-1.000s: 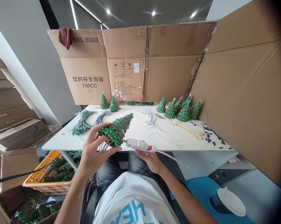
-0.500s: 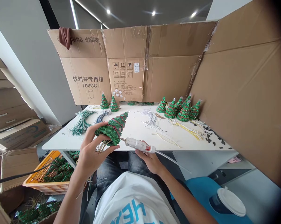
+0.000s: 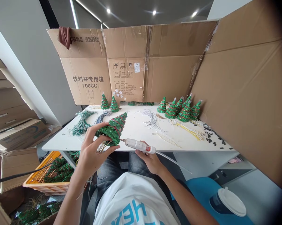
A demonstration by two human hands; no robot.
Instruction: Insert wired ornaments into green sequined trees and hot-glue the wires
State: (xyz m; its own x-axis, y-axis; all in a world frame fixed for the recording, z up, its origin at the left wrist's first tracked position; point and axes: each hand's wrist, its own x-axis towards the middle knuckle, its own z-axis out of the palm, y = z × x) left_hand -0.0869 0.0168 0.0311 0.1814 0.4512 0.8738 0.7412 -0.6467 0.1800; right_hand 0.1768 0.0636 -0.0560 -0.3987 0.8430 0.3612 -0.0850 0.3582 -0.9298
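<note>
My left hand grips a small green Christmas tree by its base, its tip leaning up and to the right. Red strands wind round the tree, and thin wires hang from its underside. In my right hand is a white glue gun, its nozzle pointing left at the tree's lower edge; whether it touches cannot be told. A clear glue stick sticks out of the gun's back end. Both hands are closed, just in front of the table's near edge.
Finished-looking trees stand at the table's right back, two more trees at left. Bundles of green wire and yellow strands lie on the white table. Cardboard walls enclose it. An orange crate sits below left.
The tree has tilted very slightly, its tip shifting a little left. The glue gun's nozzle has moved slightly left along with it. Both hands keep their hold.
</note>
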